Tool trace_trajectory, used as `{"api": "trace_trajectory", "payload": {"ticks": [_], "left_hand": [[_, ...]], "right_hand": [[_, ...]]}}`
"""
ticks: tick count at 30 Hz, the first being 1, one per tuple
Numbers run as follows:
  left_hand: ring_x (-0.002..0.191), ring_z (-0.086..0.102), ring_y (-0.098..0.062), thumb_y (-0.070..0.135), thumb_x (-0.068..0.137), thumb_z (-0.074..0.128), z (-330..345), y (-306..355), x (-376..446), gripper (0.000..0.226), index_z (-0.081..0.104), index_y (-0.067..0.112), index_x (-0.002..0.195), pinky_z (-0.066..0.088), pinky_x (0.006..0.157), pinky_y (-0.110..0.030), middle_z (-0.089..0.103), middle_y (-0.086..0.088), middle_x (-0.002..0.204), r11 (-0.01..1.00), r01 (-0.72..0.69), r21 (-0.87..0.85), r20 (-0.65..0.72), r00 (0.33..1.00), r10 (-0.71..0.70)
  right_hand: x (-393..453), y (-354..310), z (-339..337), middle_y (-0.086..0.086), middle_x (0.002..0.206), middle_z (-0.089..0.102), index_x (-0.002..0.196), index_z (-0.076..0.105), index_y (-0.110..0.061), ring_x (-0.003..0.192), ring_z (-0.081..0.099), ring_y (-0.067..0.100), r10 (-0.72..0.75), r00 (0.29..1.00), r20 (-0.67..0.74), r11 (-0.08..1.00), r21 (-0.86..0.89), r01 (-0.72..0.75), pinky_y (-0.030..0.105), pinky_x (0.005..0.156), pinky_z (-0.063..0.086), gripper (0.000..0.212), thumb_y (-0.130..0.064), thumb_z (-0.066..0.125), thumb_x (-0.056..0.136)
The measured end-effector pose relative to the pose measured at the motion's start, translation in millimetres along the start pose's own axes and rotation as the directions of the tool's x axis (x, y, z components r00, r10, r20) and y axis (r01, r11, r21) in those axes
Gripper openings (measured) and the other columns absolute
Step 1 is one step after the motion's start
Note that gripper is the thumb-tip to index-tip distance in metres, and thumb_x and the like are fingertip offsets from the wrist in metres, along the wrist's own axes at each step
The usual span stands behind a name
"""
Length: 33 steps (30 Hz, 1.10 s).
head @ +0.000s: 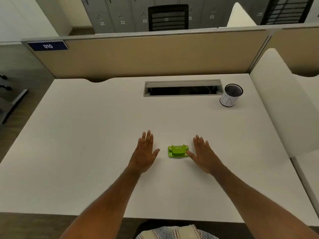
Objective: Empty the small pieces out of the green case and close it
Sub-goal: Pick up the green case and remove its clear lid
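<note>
"010" in white on the blue plate [48, 46] at the partition's top left corner

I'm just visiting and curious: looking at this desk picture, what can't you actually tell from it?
- Inside of the green case: head view, its own closed-looking top hides any pieces.
- Right hand: whether the thumb touches the case is too small to judge.
- Cup: its dark interior hides any contents.
- Cable slot: shadowed inside.
- Left hand palm: faces down, unseen.
</note>
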<state>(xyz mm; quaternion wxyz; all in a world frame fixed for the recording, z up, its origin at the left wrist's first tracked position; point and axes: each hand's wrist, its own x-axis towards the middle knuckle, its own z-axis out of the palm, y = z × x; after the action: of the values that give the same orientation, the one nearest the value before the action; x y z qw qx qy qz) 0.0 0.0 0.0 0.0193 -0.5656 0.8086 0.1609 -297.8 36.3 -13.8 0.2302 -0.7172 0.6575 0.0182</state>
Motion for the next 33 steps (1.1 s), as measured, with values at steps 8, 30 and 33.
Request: {"api": "trace_trajectory", "payload": {"ticks": [8,30,33], "left_hand": [[0.165,-0.014,-0.029,0.042,0.116,0.036,20.2,-9.6,3.3,0.077,-0.003,0.002,0.168,-0.001,0.135,-0.041,-0.015,-0.013,0.178,0.998,0.017,-0.068,0.070,0.997,-0.013],[0.166,-0.004,-0.025,0.036,0.116,0.040,43.3,-20.9,11.5,0.069,0.007,0.008,0.170,0.002,0.135,-0.039,-0.003,-0.007,0.180,0.969,0.071,-0.235,0.086,0.995,-0.052],[0.166,-0.002,-0.022,0.034,0.116,0.040,42.5,-23.7,12.0,0.068,0.009,0.009,0.170,0.002,0.135,-0.035,-0.001,-0.004,0.180,0.962,0.071,-0.263,0.076,0.996,-0.053]], "right_hand": [[1.3,3.6,10.5,0.015,0.175,-0.003,0.165,0.003,-0.004,0.163,-0.002,0.028,-0.009,1.000,0.003,0.999,-0.043,0.009,0.042,0.132,-0.001,0.081,-0.055,0.032,0.109],[30.4,-29.1,7.6,-0.001,0.138,0.066,0.141,0.060,-0.019,0.127,0.059,0.025,-0.247,0.961,-0.121,0.963,0.078,0.258,0.039,0.110,0.041,0.037,-0.030,0.058,0.106],[35.4,-34.8,1.7,0.000,0.126,0.069,0.138,0.061,-0.024,0.117,0.060,0.025,-0.172,0.981,-0.091,0.982,0.062,0.178,0.039,0.098,0.045,0.033,-0.035,0.048,0.109]]}}
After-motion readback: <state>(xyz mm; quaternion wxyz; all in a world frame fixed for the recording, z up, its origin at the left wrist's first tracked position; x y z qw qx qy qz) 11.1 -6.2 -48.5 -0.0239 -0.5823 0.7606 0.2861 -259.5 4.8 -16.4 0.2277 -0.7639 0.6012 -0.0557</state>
